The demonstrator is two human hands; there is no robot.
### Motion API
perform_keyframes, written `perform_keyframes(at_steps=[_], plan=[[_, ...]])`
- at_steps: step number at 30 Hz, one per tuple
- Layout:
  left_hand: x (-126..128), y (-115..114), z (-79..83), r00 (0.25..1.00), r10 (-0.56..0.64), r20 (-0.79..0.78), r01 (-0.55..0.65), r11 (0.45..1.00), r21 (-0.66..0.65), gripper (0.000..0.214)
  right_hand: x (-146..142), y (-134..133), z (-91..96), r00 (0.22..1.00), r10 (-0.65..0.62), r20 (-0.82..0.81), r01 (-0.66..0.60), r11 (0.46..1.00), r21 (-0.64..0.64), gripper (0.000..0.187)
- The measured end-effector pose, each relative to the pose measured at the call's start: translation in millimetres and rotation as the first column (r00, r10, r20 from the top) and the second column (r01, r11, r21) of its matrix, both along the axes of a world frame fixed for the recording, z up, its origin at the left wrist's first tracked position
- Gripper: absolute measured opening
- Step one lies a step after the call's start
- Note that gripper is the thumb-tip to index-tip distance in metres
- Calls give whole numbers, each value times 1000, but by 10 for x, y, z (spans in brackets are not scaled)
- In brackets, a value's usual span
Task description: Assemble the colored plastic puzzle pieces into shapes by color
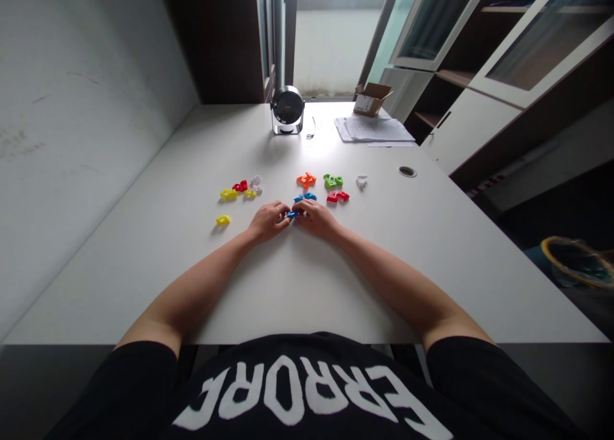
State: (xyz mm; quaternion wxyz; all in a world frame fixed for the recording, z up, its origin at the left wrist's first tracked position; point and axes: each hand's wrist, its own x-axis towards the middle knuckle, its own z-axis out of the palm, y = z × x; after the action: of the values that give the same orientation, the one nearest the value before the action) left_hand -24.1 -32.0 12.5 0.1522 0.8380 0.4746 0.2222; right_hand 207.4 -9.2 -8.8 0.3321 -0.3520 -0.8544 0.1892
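The person's left hand (268,221) and right hand (316,219) meet above a white laminate desk (144,267), fingers curled and pinching a small blue plastic piece (292,214) between them, though the hands hide which fingers grip it. Just beyond the right hand lie more blue pieces (305,197), almost touching it. All the pieces are chunky, glossy, angular moulded shapes; their exact forms are too small to tell.

A piece this small and smooth could slip from the fingertips and skid over the slick desktop. A careless knuckle could nudge the nearby blue pieces into neighbouring colours.

Farther right sit an orange group (306,180), a green group (333,181), a red group (337,196) and a white piece (361,181). To the left, yellow pieces (229,194), red pieces (240,185) and a white piece (256,184) cluster, with a lone yellow piece (222,220) nearer the left hand.

Beyond them stand a round black device (286,109) on a metal base, a stack of papers (371,130) and an open cardboard box (372,99).
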Motion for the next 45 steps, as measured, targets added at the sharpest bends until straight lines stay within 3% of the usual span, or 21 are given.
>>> perform_keyframes(at_steps=[29,45], plan=[[28,-41,85,1000,18,0,-18,999,-30,17,-5,-21,53,1000,-1,22,2,1000,-14,18],[9,-18,29,1000,18,16,-17,1000,-26,22,-16,-32,62,1000,-5,16,5,1000,-31,21]])
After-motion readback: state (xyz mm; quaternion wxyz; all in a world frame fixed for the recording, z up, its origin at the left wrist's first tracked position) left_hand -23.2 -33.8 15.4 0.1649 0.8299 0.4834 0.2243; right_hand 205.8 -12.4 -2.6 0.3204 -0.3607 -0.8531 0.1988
